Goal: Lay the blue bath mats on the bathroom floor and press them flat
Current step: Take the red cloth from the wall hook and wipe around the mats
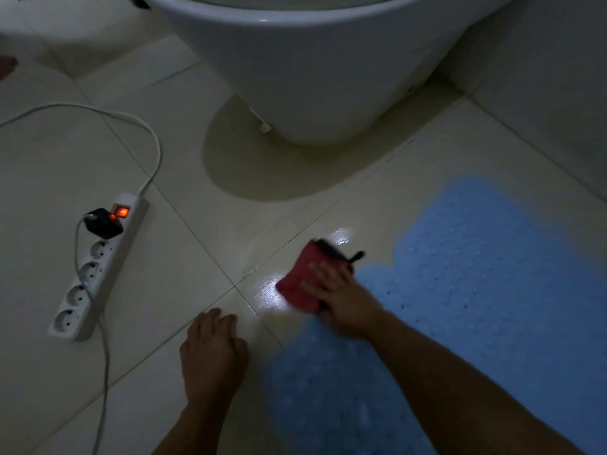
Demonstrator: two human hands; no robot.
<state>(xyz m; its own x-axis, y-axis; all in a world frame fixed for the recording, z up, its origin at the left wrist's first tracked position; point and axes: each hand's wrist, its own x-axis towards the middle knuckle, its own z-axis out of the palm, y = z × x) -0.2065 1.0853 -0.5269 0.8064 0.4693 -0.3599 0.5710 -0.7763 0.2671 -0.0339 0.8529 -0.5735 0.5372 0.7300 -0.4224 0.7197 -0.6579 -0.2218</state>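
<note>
Open tile in the middle, clutter on both flanks

Bare floor [203,178] runs between the toilet base [315,93] and the two hands. To the left a power strip [98,267] and its looping white cord [144,133] lie across the tiles; to the right the blue mats [492,257] cover the floor up to the wall, and a red cloth [300,280] sits just beside them.

I see a pale tiled floor [170,152], shiny in patches. On it lie two blue mats [492,257], a red cloth [300,280], a white power strip [98,267] and the toilet base [312,93].
</note>
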